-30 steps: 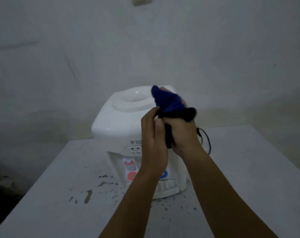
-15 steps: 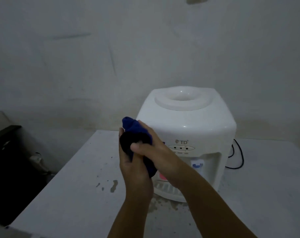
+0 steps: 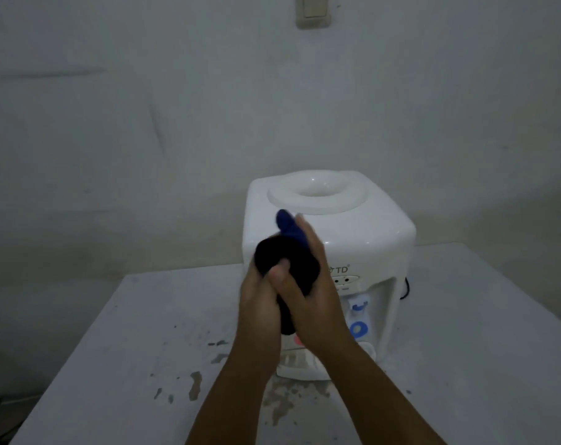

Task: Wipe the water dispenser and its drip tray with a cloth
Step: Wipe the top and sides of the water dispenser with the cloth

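Note:
A white tabletop water dispenser (image 3: 365, 232) stands on a pale table (image 3: 144, 332), its round bottle seat on top. Its blue tap (image 3: 358, 329) shows in the front recess. The drip tray (image 3: 296, 361) is mostly hidden behind my arms. A dark blue cloth (image 3: 287, 255) is bunched up in front of the dispenser's left front corner. My left hand (image 3: 256, 309) and my right hand (image 3: 314, 300) are both closed around it, pressed together. I cannot tell whether the cloth touches the dispenser.
A black power cord (image 3: 405, 289) trails behind the dispenser's right side. Dark stains and chipped patches (image 3: 194, 380) mark the table in front. A wall switch (image 3: 313, 11) sits high on the wall. The table's left edge drops to a dark floor.
My view has swung, so the dispenser sits near centre again. Both hands with the cloth have risen from the dispenser's lower left front to its upper left front corner.

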